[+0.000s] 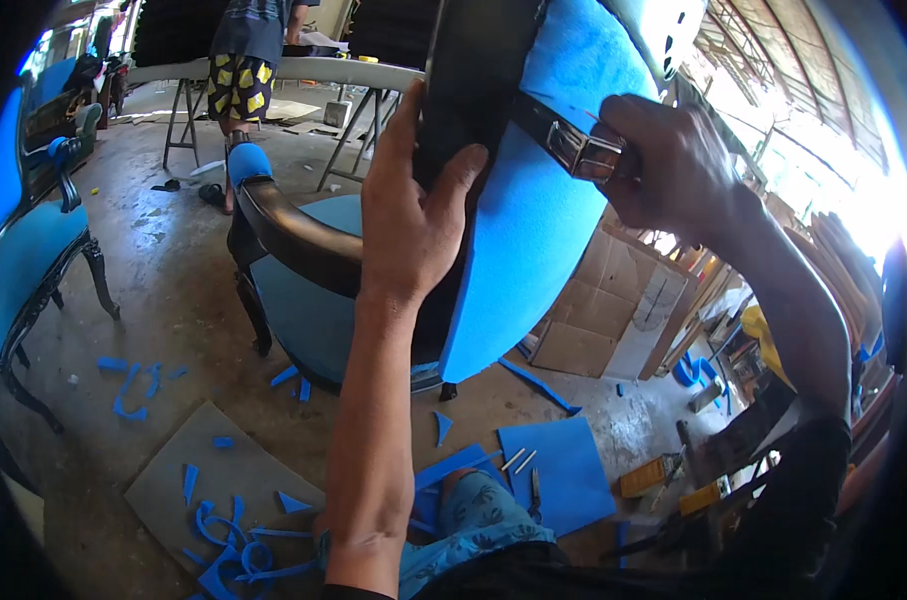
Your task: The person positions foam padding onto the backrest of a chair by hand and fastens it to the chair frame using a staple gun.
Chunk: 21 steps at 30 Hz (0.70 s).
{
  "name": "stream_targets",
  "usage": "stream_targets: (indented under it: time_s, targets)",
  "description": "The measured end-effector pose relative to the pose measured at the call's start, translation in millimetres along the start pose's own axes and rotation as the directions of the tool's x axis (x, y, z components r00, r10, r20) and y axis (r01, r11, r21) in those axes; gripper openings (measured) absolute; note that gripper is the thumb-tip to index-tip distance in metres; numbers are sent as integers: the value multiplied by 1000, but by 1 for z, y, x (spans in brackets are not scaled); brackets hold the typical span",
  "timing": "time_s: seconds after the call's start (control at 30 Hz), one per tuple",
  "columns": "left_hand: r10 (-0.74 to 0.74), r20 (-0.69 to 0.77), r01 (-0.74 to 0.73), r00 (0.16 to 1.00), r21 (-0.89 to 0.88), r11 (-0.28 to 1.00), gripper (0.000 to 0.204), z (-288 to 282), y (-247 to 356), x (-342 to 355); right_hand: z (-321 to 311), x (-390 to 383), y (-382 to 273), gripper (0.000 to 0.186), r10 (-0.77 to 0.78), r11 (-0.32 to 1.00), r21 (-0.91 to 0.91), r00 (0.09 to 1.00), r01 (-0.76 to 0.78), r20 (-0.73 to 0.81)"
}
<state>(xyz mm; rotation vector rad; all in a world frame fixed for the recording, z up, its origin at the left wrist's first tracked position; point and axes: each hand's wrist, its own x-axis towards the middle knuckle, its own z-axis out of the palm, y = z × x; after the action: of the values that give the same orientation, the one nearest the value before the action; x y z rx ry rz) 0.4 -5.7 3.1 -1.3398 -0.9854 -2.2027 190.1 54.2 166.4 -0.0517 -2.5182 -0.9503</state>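
My left hand (pixel 419 215) grips the black frame (pixel 474 70) of an upright chair back, thumb on its near face and fingers along the left edge. Blue foam padding (pixel 519 270) covers the frame's right side. My right hand (pixel 679 165) is closed on a tool with a silver metal body and dark flat end (pixel 579 150), which looks like a cutter, lying across the foam. Its far tip is hard to make out. Below and left, the chair's curved dark armrest (pixel 304 240) has a blue pad (pixel 248 163) at its end, above the blue seat (pixel 304 320).
Another blue upholstered chair (pixel 29 260) stands left. A person (pixel 249 75) stands at a trestle table (pixel 359 72) behind. Cardboard (pixel 604 300) leans at right. The floor holds blue offcuts (pixel 224 540), a grey sheet (pixel 174 480), a blue sheet (pixel 569 470) and yellow objects (pixel 644 478).
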Motion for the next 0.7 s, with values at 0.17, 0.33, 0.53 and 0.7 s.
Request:
stream_targets:
  time_s: [0.17, 0.33, 0.53, 0.7]
  targets:
    - [-62, 72, 71, 995, -122, 990, 64, 0, 11, 4, -9, -24, -2, 22, -49, 997, 52, 998, 51, -28]
    - [-63, 79, 62, 995, 19, 998, 62, -4, 10, 1, 5, -136, -30, 30, 305, 823, 406, 911, -398, 276]
    - [-30, 132, 9, 991, 159, 987, 56, -2, 23, 3, 117, -326, -110, 24, 397, 48, 570, 539, -820, 743]
    - [-87, 87, 76, 992, 118, 990, 53, 1, 9, 1, 189, -447, -192, 23, 242, -599, 376, 288, -707, 927]
